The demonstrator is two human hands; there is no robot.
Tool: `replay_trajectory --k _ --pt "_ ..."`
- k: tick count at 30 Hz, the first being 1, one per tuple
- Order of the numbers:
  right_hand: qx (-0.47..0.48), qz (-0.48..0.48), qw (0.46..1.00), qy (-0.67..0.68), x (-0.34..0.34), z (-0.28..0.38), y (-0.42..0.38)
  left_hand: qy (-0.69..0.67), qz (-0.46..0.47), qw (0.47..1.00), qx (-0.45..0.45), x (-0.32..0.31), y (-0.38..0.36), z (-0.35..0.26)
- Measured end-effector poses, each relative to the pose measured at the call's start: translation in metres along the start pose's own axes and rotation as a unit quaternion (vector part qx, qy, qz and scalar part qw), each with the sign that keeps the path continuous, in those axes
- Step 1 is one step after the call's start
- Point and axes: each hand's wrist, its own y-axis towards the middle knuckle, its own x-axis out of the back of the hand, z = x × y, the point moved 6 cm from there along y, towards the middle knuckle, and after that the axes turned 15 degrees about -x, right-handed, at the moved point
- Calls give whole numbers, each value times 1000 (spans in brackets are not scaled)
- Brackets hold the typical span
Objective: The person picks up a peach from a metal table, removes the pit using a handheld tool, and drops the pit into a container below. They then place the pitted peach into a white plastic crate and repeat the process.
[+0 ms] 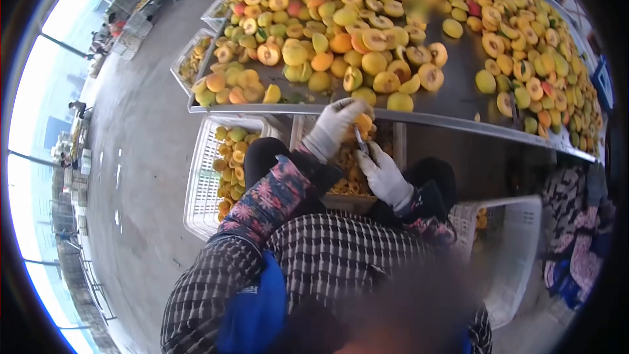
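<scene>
My left hand (pixel 333 127), in a white glove, is closed round a yellow-orange fruit (pixel 362 123) just below the table's front edge. My right hand (pixel 384 176), also gloved, grips a small knife (pixel 360 137) whose blade points up at the fruit. Both hands are close together above a crate (pixel 400 147) of cut orange fruit pieces (pixel 348 172). Behind them, whole and halved fruits (pixel 373 62) are heaped on the metal table (pixel 458 78). The fruit is partly hidden by my left fingers.
At the left stands a white crate (pixel 200 187) of fruit pieces; another white crate (pixel 517 249) is at the right. The table's metal rim (pixel 419 118) runs across in front. A co-worker's patterned sleeve (pixel 583 255) shows at the far right. Stacked crates line the far left.
</scene>
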Motion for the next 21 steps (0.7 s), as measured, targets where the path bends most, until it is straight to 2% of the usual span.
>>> replay_trajectory --k 3,5,8,11,15,17,20,21 --pt "-187 125 950 215 -25 2 -5 -76 46 996 31 11 -11 0" --pt "-268 169 902 293 -36 20 -17 -90 47 994 33 11 -20 -12" --pt "-293 205 858 369 -49 24 -18 -127 34 991 7 14 -25 -22" --pt "-292 249 821 423 -59 21 -17 -136 36 990 15 23 -27 -16" --pt "-274 316 746 518 -74 23 -19 -240 -13 969 53 22 -34 -11" --pt "-257 288 788 480 -70 32 -20 -292 -58 952 73 18 -38 -11" --pt "-231 231 863 385 -59 30 -20 -233 -95 968 2 48 -25 -2" --pt "-218 206 890 345 -51 29 -19 -128 -104 984 -65 65 -22 -17"
